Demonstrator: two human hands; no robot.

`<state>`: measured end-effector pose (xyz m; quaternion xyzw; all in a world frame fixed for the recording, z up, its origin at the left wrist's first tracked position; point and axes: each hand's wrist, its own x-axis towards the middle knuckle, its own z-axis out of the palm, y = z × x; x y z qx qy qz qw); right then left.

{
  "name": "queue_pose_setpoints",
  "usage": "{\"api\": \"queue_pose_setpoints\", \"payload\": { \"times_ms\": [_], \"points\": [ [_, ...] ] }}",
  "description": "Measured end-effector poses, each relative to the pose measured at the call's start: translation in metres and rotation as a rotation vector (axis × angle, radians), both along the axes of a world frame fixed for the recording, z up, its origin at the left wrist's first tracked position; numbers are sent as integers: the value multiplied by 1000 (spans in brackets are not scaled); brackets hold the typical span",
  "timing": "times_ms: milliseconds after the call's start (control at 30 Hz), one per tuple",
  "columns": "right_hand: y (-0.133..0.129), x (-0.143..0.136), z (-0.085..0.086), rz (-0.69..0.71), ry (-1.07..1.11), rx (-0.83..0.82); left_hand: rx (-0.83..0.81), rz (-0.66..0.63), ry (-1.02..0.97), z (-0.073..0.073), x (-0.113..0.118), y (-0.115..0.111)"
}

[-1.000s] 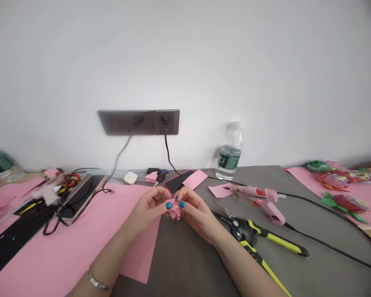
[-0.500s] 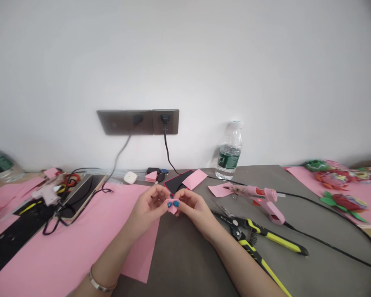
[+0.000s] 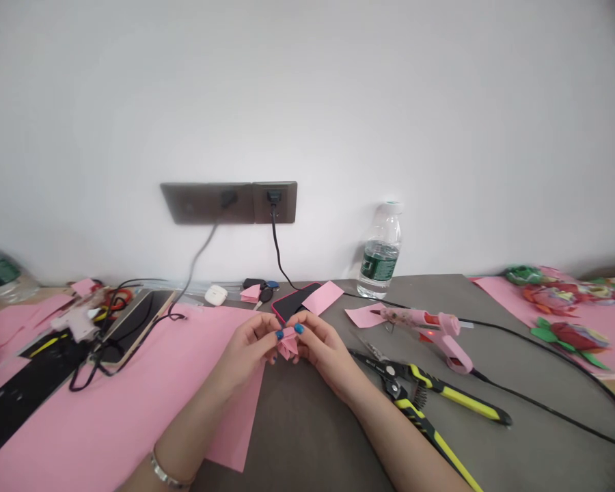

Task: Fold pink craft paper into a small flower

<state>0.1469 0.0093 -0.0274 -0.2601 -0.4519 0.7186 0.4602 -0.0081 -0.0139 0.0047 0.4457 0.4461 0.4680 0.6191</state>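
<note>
Between both hands is a small folded piece of pink paper point(image 3: 288, 346), its lower part fanned into pointed folds. My left hand point(image 3: 253, 345) pinches its left side with thumb and fingers. On the right side my right hand point(image 3: 318, 339) pinches it the same way, thumb on top. Behind my fingers lie a dark phone with a red edge point(image 3: 291, 301) and a pink paper piece point(image 3: 323, 297) partly over it. A large pink sheet point(image 3: 133, 389) spreads under and left of my left forearm.
To the right are a pink glue gun point(image 3: 443, 338) with a glowing red light, wire strippers point(image 3: 394, 376) with yellow handles, and paper flowers point(image 3: 577, 338). A water bottle point(image 3: 379, 256) stands by the wall. Leftward lie another phone point(image 3: 136, 324) and tangled black cables point(image 3: 100, 355).
My thumbs have moved up and apart on the pink paper. More of its folded lower part now shows between my hands. The things around have stayed put.
</note>
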Motion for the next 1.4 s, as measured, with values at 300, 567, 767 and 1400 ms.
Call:
{"api": "queue_pose_setpoints", "payload": {
  "times_ms": [300,567,767,1400],
  "points": [
    [0,1,3,-35,17,14,-90,11,-186,1,-3,0],
    [3,4,2,15,166,-234,260,66,105,-5,-2,-3],
    [1,4,4,69,126,-287,635,130,484,-4,-6,-5],
    [-9,-2,7,-378,-331,538,366,229,364,-2,2,-7]
  ]
}}
